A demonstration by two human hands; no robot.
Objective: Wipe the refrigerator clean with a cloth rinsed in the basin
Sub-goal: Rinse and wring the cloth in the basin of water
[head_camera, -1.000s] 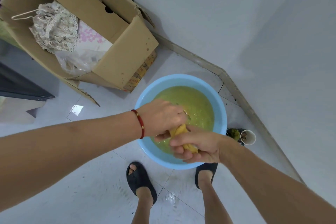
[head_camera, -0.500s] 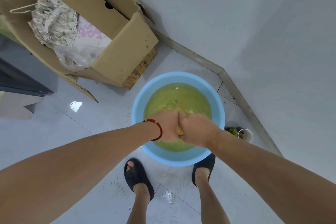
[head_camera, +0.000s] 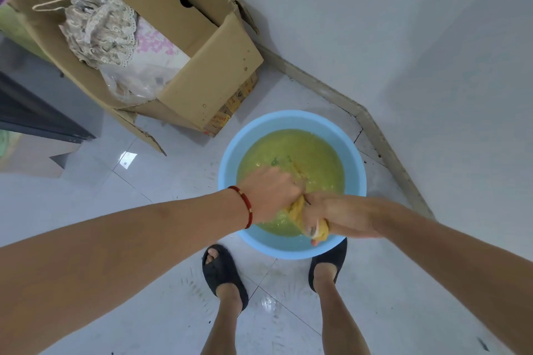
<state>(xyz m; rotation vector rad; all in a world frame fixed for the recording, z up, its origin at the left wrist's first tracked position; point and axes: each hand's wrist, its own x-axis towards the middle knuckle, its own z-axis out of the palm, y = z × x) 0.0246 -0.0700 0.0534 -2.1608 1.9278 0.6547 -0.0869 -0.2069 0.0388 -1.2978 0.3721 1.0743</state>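
Observation:
A light blue basin (head_camera: 227, 170) stands on the white tiled floor, filled with yellowish-green water. Over its near side both my hands grip a wet yellow cloth (head_camera: 297, 209), twisted between them. My left hand (head_camera: 274, 190), with a red bracelet at the wrist, holds the cloth's far end. My right hand (head_camera: 337, 216) grips the near end, and a bit of cloth pokes out under its fingers. The refrigerator cannot be identified in this view.
An open cardboard box (head_camera: 202, 66) holding lace fabric (head_camera: 101, 27) and plastic bags sits left of the basin. A dark panel (head_camera: 34, 115) runs along the left edge. White walls with a skirting board (head_camera: 375, 130) close in behind and right. My sandalled feet (head_camera: 225, 274) stand just before the basin.
My hands pressed together over the basin, then twisted apart again; more of the yellow cloth shows between them now. The camera view shifted slightly.

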